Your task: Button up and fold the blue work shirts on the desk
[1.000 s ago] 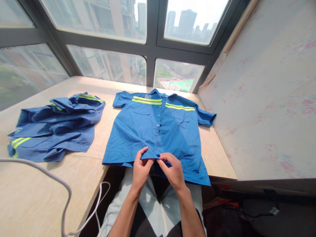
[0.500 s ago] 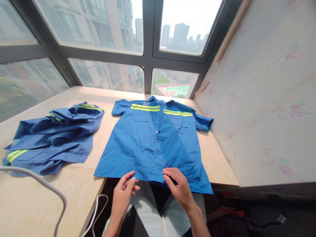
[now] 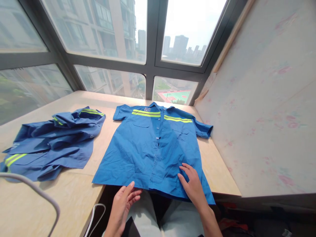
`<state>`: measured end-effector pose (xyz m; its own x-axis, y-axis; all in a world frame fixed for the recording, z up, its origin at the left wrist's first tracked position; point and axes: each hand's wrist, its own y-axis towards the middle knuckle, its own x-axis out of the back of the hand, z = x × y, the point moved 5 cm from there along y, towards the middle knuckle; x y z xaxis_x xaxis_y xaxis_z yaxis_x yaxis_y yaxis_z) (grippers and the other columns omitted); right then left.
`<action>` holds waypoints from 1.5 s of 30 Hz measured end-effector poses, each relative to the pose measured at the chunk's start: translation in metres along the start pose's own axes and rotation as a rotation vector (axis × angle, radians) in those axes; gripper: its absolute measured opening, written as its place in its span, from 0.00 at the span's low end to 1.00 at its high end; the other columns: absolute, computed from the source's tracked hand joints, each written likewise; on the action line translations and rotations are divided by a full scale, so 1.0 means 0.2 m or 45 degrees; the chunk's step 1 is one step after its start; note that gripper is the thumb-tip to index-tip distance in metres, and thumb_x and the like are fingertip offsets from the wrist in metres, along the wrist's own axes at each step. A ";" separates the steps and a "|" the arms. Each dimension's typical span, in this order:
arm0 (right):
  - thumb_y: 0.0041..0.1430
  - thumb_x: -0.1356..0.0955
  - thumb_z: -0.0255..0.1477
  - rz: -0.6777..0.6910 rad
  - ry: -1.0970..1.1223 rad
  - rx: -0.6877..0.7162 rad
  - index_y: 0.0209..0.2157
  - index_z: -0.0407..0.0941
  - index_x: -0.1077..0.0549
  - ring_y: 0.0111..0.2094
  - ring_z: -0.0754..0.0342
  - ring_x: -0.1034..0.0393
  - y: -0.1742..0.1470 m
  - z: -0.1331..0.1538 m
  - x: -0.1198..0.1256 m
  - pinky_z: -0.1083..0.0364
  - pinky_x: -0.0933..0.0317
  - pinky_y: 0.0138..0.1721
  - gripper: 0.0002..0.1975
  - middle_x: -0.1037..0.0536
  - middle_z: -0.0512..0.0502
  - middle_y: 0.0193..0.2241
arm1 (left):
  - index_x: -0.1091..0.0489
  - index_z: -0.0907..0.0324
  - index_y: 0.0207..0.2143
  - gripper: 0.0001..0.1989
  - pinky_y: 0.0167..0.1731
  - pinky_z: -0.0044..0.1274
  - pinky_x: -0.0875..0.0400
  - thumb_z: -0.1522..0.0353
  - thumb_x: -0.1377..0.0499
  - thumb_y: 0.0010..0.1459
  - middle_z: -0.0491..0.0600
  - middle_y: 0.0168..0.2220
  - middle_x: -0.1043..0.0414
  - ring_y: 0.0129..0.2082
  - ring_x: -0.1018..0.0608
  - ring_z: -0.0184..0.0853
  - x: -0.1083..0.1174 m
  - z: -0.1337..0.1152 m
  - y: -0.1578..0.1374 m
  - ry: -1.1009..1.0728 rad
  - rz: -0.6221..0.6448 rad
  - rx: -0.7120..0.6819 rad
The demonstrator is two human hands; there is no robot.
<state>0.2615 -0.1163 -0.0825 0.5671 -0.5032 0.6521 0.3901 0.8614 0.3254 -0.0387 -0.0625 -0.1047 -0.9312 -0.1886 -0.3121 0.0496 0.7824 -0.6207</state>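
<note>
A blue short-sleeved work shirt lies spread front side up, collar toward the window, with yellow reflective stripes across the chest and buttons down the middle. Its bottom hem hangs past the table's front edge, over my lap. My left hand is at the hem, palm turned up and fingers apart, some fingertips near or just beneath the cloth edge; whether it touches is unclear. Over the lower right part of the shirt, my right hand has its fingers spread, holding nothing. Its fingertips are at the cloth surface.
A second blue shirt with yellow stripes lies crumpled on the left of the wooden table. A grey cable curves across the lower left, and a white cord hangs by the table edge. A patterned wall bounds the right.
My right hand has moved right and its fingers have spread. My left hand has turned more palm up, lower at the hem. The view has tilted slightly upward.
</note>
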 end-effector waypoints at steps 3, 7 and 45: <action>0.60 0.32 0.35 0.049 -0.045 -0.008 0.46 0.47 0.22 0.54 0.39 0.31 0.06 0.01 -0.03 0.35 0.38 0.57 0.14 0.24 0.38 0.52 | 0.33 0.60 0.28 0.17 0.27 0.23 0.23 0.68 0.27 0.43 0.51 0.29 0.22 0.28 0.18 0.36 -0.04 0.01 0.00 -0.066 0.003 0.029; 0.59 0.31 0.35 0.134 -0.041 0.045 0.50 0.46 0.24 0.56 0.40 0.32 0.18 0.05 -0.12 0.37 0.39 0.58 0.18 0.25 0.37 0.53 | 0.29 0.63 0.31 0.14 0.28 0.25 0.22 0.67 0.28 0.46 0.54 0.30 0.20 0.27 0.19 0.37 -0.11 0.02 0.02 -0.077 0.102 0.057; 0.69 0.39 0.43 0.260 -0.362 0.272 0.57 0.45 0.28 0.65 0.43 0.41 0.81 -0.06 -0.43 0.38 0.51 0.66 0.23 0.33 0.37 0.63 | 0.40 0.57 0.08 0.38 0.16 0.25 0.41 0.32 0.46 0.42 0.48 0.08 0.42 0.11 0.37 0.30 -0.06 0.12 0.07 0.596 -0.073 -0.005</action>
<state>0.2837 0.0653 -0.0944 0.3826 -0.3072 0.8714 0.1138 0.9516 0.2855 -0.0182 -0.0645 -0.1266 -0.9952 0.0555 0.0812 -0.0075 0.7808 -0.6247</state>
